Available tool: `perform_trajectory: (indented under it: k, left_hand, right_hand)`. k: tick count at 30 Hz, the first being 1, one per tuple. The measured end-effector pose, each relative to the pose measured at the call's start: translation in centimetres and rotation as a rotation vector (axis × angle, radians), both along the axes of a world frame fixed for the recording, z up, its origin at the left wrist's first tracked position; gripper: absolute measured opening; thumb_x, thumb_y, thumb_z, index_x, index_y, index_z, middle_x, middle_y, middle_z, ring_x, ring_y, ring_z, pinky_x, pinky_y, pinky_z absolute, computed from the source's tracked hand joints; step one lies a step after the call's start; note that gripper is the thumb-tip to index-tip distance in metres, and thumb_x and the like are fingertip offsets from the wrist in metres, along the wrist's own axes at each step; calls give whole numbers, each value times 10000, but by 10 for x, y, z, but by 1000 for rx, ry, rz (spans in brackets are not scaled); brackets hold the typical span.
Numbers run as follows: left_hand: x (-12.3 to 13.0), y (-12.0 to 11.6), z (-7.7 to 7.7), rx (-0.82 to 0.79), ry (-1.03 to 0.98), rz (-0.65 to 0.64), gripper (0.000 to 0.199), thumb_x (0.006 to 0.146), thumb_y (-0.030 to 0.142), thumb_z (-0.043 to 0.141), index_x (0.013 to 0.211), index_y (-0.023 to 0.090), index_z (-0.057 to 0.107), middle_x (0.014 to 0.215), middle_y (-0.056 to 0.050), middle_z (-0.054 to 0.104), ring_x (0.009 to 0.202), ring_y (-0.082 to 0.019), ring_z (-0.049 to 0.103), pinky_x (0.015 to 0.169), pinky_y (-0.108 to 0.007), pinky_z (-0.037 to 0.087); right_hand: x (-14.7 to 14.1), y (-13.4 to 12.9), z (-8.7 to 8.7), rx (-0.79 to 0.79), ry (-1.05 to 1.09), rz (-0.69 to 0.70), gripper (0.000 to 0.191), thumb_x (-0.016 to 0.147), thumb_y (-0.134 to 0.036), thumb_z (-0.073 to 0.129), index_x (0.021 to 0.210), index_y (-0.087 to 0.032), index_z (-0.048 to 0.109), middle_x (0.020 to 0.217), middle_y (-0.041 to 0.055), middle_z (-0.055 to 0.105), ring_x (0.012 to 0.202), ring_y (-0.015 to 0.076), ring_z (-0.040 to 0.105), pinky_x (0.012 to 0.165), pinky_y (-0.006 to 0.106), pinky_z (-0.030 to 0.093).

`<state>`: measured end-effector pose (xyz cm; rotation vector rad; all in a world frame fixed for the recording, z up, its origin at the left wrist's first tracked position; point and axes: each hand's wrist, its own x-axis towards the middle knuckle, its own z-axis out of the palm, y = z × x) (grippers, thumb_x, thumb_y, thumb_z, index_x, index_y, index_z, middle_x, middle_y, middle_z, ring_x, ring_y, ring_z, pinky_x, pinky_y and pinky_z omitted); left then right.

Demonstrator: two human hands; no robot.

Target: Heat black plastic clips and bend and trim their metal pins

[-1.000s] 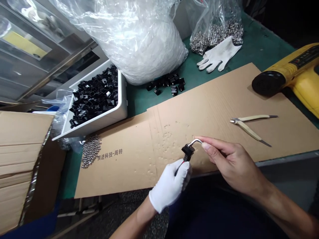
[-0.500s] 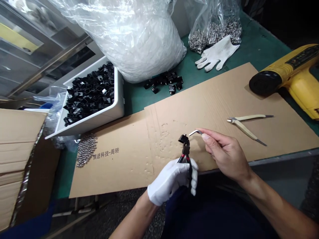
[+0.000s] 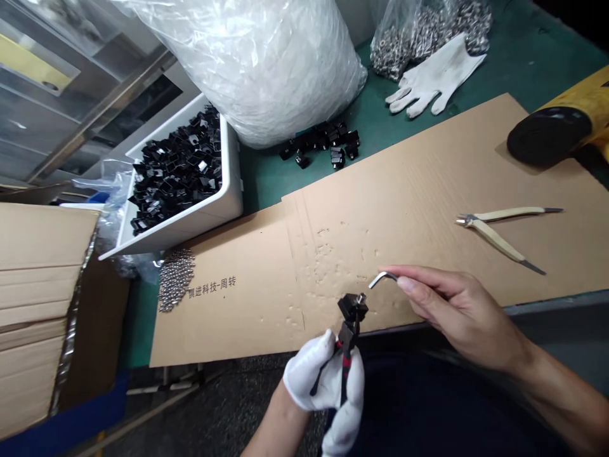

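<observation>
My left hand (image 3: 302,371), in a white glove, is wrapped round black pliers (image 3: 349,333) with red marks by the handles. The pliers' handles are spread somewhat apart. At their jaws sits a small black block-shaped part (image 3: 351,307) with a silver metal screw or stud (image 3: 362,298) sticking out of its upper right. My bare right hand (image 3: 459,311) pinches a bent silver hex key (image 3: 380,277) between thumb and forefinger. The key's short end points down to the left, just above and right of the stud, apart from it.
Cardboard (image 3: 409,209) covers the green table (image 3: 523,57). On it lie cream-handled pliers (image 3: 499,235) and small metal pieces (image 3: 176,279). Behind stand a white bin (image 3: 233,171) of black parts, loose black parts (image 3: 328,139), plastic bags, a glove (image 3: 435,76) and a yellow tool (image 3: 575,120).
The black part and pliers have moved lower, and the pliers' handles have spread wider. The gloved fingers have loosened. The hex key has shifted slightly down. The whole view has shifted a little.
</observation>
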<state>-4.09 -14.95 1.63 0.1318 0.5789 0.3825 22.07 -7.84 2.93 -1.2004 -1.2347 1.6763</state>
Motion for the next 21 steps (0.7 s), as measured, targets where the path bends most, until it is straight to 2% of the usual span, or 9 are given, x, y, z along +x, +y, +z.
perform_trajectory:
  k: [5, 8, 9, 11, 13, 14, 16, 18, 21]
  left_hand:
    - [-5, -24, -10, 21, 164, 28, 755, 787, 852, 596, 606, 121, 644, 419, -94, 577, 282, -168, 508, 268, -226, 336]
    - [-6, -28, -12, 32, 179, 62, 730, 799, 810, 631, 599, 108, 644, 450, -94, 583, 311, -153, 513, 297, -216, 341]
    - [-7, -28, -12, 29, 189, 88, 703, 812, 781, 646, 622, 104, 651, 465, -94, 591, 328, -150, 520, 320, -216, 354]
    - [-6, -31, -13, 11, 203, 141, 636, 843, 713, 673, 693, 95, 670, 490, -93, 608, 368, -153, 539, 374, -225, 392]
    - [-4, -35, -12, -19, 216, 191, 578, 867, 657, 693, 759, 89, 682, 500, -83, 613, 399, -159, 556, 418, -241, 429]
    - [-1, -37, -9, -32, 228, 217, 562, 871, 642, 702, 779, 88, 686, 505, -76, 614, 408, -159, 561, 433, -246, 443]
    - [5, -43, -2, -57, 255, 258, 545, 876, 640, 704, 801, 101, 693, 513, -58, 614, 419, -157, 571, 448, -250, 460]
    - [12, -48, 10, -96, 261, 266, 546, 884, 672, 676, 811, 132, 704, 509, -40, 604, 424, -159, 575, 449, -256, 472]
    - [18, -53, 27, -148, 234, 226, 564, 874, 737, 633, 829, 183, 731, 510, -35, 597, 458, -185, 600, 459, -288, 516]
  right_hand:
    - [6, -7, 11, 88, -61, 71, 353, 1076, -443, 574, 1355, -289, 726, 613, -34, 387, 515, 103, 351, 433, 220, 296]
    - [9, -6, 19, 174, -127, 108, 332, 1081, -419, 564, 1323, -289, 749, 595, -23, 500, 502, 119, 460, 436, 219, 390]
    - [11, -5, 21, 207, -147, 120, 322, 1082, -412, 562, 1307, -291, 758, 625, -12, 572, 541, 132, 541, 480, 220, 466]
    - [14, -3, 25, 244, -167, 170, 303, 1083, -390, 565, 1303, -309, 757, 829, 15, 729, 778, 170, 710, 713, 243, 605]
    - [17, -1, 28, 236, -164, 234, 296, 1083, -363, 572, 1327, -336, 737, 1103, 10, 766, 1052, 188, 727, 968, 277, 590]
    - [18, -1, 29, 224, -158, 256, 297, 1084, -353, 573, 1337, -349, 728, 1177, -2, 754, 1098, 181, 716, 1023, 279, 566]
    - [20, -2, 31, 208, -140, 261, 298, 1087, -344, 568, 1343, -372, 718, 1123, -28, 764, 981, 144, 730, 991, 248, 571]
    - [20, -5, 32, 204, -130, 223, 297, 1090, -348, 562, 1341, -386, 716, 1014, -40, 761, 798, 107, 695, 833, 191, 583]
    - [19, -10, 31, 170, -115, 187, 292, 1090, -377, 567, 1338, -385, 719, 843, -36, 695, 632, 85, 567, 583, 157, 480]
